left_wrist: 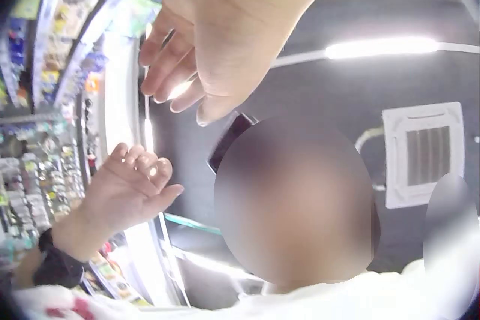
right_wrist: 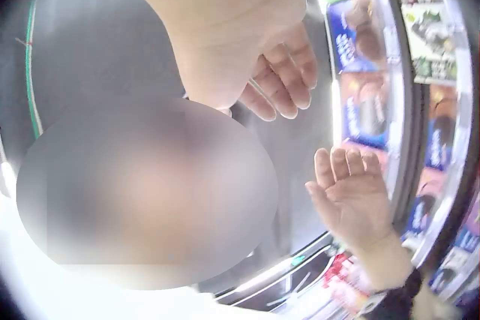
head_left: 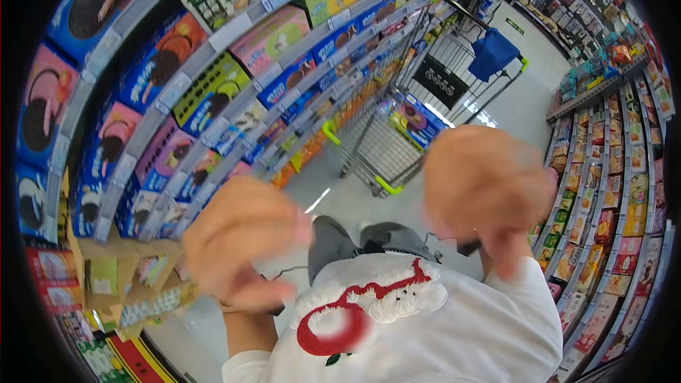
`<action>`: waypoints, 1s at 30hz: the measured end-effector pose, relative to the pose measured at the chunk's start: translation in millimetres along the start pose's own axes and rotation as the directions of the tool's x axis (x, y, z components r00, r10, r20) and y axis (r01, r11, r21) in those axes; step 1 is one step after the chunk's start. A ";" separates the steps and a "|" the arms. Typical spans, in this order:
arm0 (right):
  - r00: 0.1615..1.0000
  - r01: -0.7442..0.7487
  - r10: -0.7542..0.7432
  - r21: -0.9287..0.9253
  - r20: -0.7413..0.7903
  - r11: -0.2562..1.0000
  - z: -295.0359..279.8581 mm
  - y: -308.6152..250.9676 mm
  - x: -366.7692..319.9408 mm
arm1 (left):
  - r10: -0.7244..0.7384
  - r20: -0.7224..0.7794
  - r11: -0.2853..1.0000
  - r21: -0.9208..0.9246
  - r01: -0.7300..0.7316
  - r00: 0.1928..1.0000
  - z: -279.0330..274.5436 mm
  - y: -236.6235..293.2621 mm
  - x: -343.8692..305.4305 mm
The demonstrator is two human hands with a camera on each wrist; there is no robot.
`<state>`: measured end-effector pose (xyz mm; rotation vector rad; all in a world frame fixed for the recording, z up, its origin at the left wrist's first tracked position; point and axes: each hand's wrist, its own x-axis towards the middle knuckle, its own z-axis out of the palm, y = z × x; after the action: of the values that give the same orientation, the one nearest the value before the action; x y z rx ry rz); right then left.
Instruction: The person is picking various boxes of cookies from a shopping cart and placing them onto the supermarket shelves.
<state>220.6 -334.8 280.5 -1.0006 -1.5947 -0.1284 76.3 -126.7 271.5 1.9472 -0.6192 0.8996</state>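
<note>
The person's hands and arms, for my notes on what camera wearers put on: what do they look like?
The left hand and right hand are both ungloved, with the forearms bare below short white sleeves. A black strap circles each wrist, one on the left wrist, another on the right wrist. A thin dark cable shows by the left wrist.

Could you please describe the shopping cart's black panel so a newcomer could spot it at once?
Find the shopping cart between the shelves, its corners bright green. On it, between a blue box and a blue cloth, is the black panel. Unlike both, it is black with white markings.
</note>
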 end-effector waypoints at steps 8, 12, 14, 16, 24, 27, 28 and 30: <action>0.989 0.058 -0.092 0.271 0.115 0.961 11.7 -115.4 -4.0 | 0.127 0.042 0.967 -0.228 -0.114 0.991 27.1 154.1 -20.6; 0.982 0.025 -0.074 0.276 0.171 0.961 23.7 -153.2 -8.2 | 0.039 0.129 0.956 -0.293 0.000 0.991 23.4 191.5 -34.1; 0.975 0.024 -0.082 0.265 0.209 0.964 27.0 -170.5 -10.5 | 0.020 0.022 0.955 -0.297 -0.013 1.000 30.2 208.9 -43.4; 0.960 0.020 -0.090 0.259 0.265 0.966 29.9 -190.3 -13.9 | 0.012 -0.112 0.951 -0.306 -0.046 0.994 45.5 224.1 -55.0; 0.967 0.015 -0.067 0.208 0.245 0.978 30.0 -266.7 -30.1 | 0.020 -0.167 0.884 -0.457 -0.095 0.986 80.8 264.9 -77.7; 0.998 -0.008 -0.006 0.252 0.056 0.968 29.7 -273.6 -52.6 | -0.059 -0.148 0.868 -0.495 -0.022 0.987 101.6 271.0 -71.4; 1.000 0.022 -0.025 0.204 0.015 0.979 26.6 -278.4 -59.6 | -0.073 -0.122 0.861 -0.508 0.001 0.990 107.3 270.3 -67.3; 0.993 0.096 -0.103 0.109 0.055 0.989 8.5 -281.8 -68.4 | -0.079 -0.084 0.836 -0.548 0.020 0.993 121.4 263.5 -55.8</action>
<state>26.5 -541.8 340.5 -0.8500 -1.6892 -0.0817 -102.2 -357.3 318.6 1.3829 -0.6746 0.6872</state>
